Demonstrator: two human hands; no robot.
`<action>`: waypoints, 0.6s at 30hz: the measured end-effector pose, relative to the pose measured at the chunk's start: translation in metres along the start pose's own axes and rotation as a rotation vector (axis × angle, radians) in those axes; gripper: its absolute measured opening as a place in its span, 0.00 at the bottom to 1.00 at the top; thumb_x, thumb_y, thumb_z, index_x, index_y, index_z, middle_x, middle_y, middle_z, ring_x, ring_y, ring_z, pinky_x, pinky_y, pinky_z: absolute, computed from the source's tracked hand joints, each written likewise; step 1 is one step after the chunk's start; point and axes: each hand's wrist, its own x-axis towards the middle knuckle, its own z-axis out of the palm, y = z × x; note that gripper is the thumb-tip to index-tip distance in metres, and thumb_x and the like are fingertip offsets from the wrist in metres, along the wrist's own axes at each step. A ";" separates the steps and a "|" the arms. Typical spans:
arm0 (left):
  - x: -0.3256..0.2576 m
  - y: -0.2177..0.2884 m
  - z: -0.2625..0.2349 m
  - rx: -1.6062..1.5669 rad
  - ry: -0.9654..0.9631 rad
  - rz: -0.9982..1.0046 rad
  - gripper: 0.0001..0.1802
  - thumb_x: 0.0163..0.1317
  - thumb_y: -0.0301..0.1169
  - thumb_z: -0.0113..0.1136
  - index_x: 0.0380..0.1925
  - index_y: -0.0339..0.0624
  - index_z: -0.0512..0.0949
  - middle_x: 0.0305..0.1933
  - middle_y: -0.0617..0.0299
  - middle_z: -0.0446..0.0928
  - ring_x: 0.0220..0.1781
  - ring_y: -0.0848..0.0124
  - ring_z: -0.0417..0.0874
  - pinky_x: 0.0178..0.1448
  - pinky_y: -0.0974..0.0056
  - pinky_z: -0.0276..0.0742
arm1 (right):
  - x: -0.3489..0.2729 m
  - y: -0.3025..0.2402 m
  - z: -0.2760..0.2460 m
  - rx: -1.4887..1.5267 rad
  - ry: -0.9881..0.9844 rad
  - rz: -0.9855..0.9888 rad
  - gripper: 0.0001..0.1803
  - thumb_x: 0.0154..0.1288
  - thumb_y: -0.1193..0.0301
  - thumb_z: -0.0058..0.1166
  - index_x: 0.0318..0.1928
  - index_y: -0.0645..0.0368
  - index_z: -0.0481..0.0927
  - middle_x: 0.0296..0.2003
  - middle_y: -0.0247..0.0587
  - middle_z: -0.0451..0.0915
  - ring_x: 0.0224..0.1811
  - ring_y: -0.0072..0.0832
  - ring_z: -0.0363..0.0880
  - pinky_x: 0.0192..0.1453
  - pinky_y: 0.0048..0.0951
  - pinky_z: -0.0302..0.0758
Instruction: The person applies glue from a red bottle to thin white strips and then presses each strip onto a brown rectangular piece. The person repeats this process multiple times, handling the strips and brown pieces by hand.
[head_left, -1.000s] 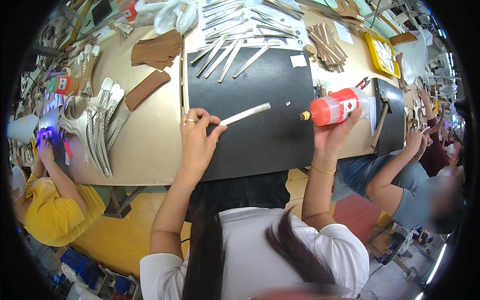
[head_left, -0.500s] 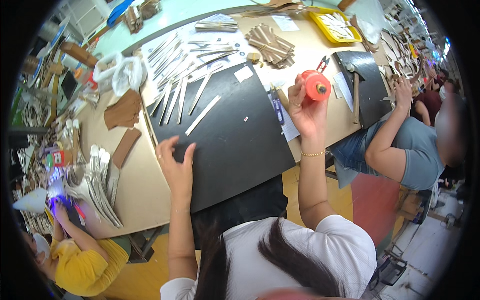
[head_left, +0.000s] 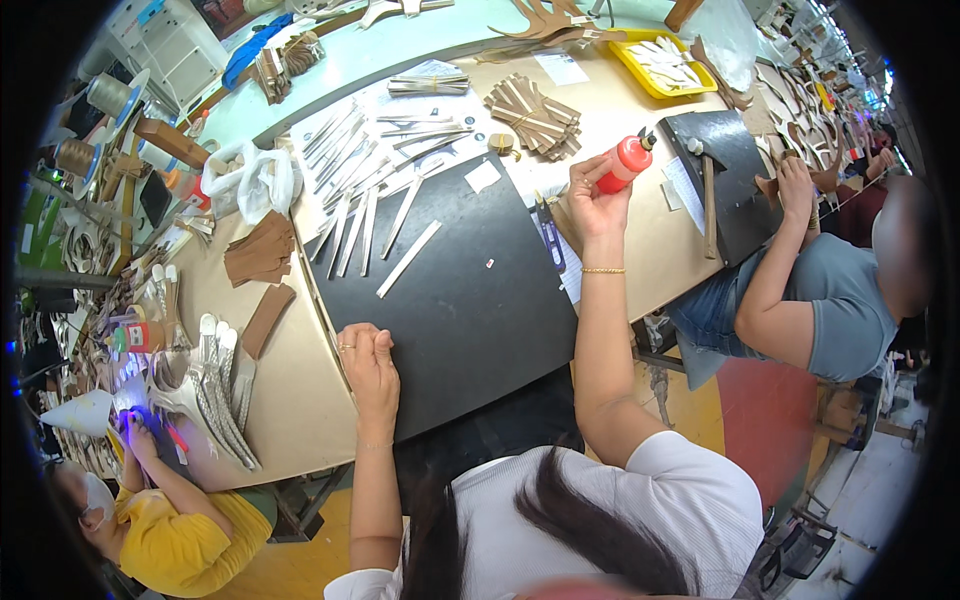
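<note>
Comparing this moment with the frame from one second ago, we note that the left hand point(head_left: 369, 372) no longer touches the loose silver strip point(head_left: 408, 260). That strip now lies alone on the black mat point(head_left: 450, 330), near a fanned group of silver strips point(head_left: 358, 235) and well apart from the hand. We find the left hand drawn back to the mat's left edge, its fingers curled closed with the thumb against them.

The right hand point(head_left: 600, 205) keeps its fingers wrapped around the red bottle point(head_left: 622, 168), raised above the surface point(head_left: 655, 235) beyond the mat's right side. We record a change in the bottle's attitude: earlier it lies nearly level, nozzle toward the strip; now it tilts, with a dark tip showing at its upper right end. Beside it, we observe the hammer point(head_left: 709, 205) in place on a second black board point(head_left: 735, 180).
</note>
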 end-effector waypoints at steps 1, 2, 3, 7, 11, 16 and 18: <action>-0.002 0.000 -0.001 0.002 -0.016 0.005 0.21 0.75 0.39 0.51 0.26 0.34 0.73 0.36 0.55 0.72 0.41 0.63 0.71 0.47 0.62 0.68 | 0.001 0.000 -0.002 -0.046 0.033 -0.035 0.26 0.67 0.52 0.54 0.43 0.69 0.77 0.35 0.46 0.77 0.38 0.36 0.80 0.39 0.30 0.90; -0.003 0.000 -0.003 0.001 -0.042 -0.011 0.22 0.75 0.41 0.51 0.26 0.34 0.73 0.36 0.55 0.72 0.41 0.64 0.71 0.47 0.62 0.68 | 0.000 0.001 -0.004 -0.094 0.053 -0.063 0.29 0.68 0.49 0.53 0.43 0.68 0.77 0.34 0.46 0.77 0.37 0.36 0.80 0.38 0.29 0.90; -0.003 0.001 -0.004 -0.012 -0.061 -0.048 0.22 0.75 0.42 0.51 0.27 0.34 0.73 0.36 0.54 0.72 0.41 0.64 0.72 0.47 0.62 0.68 | 0.000 0.004 -0.003 -0.137 0.084 -0.108 0.31 0.68 0.46 0.51 0.43 0.68 0.77 0.33 0.45 0.77 0.36 0.36 0.80 0.36 0.29 0.89; 0.006 0.021 -0.015 -0.390 -0.012 -0.049 0.33 0.73 0.58 0.44 0.34 0.34 0.77 0.40 0.55 0.75 0.40 0.67 0.74 0.45 0.62 0.68 | -0.018 0.023 0.006 -0.171 0.137 -0.096 0.39 0.67 0.35 0.46 0.43 0.66 0.76 0.31 0.43 0.77 0.35 0.34 0.80 0.38 0.31 0.88; 0.041 0.069 -0.057 -0.763 0.197 0.035 0.56 0.58 0.80 0.32 0.49 0.31 0.75 0.45 0.54 0.77 0.40 0.65 0.79 0.46 0.61 0.76 | -0.067 0.040 0.014 -0.522 -0.002 0.146 0.35 0.70 0.38 0.45 0.42 0.63 0.76 0.31 0.41 0.78 0.34 0.32 0.80 0.39 0.33 0.86; 0.070 0.165 -0.136 -1.453 0.472 0.396 0.43 0.69 0.63 0.46 0.68 0.37 0.61 0.49 0.45 0.73 0.35 0.58 0.79 0.41 0.55 0.73 | -0.092 0.018 0.031 -1.796 0.100 -0.529 0.13 0.73 0.61 0.55 0.40 0.60 0.76 0.29 0.35 0.79 0.27 0.23 0.80 0.30 0.22 0.80; 0.096 0.181 -0.159 -1.636 -0.215 0.596 0.34 0.69 0.53 0.50 0.67 0.44 0.61 0.54 0.50 0.72 0.47 0.58 0.74 0.49 0.51 0.68 | -0.100 0.005 0.046 -2.080 0.168 -0.688 0.13 0.72 0.64 0.57 0.40 0.63 0.78 0.29 0.37 0.81 0.27 0.22 0.82 0.31 0.20 0.80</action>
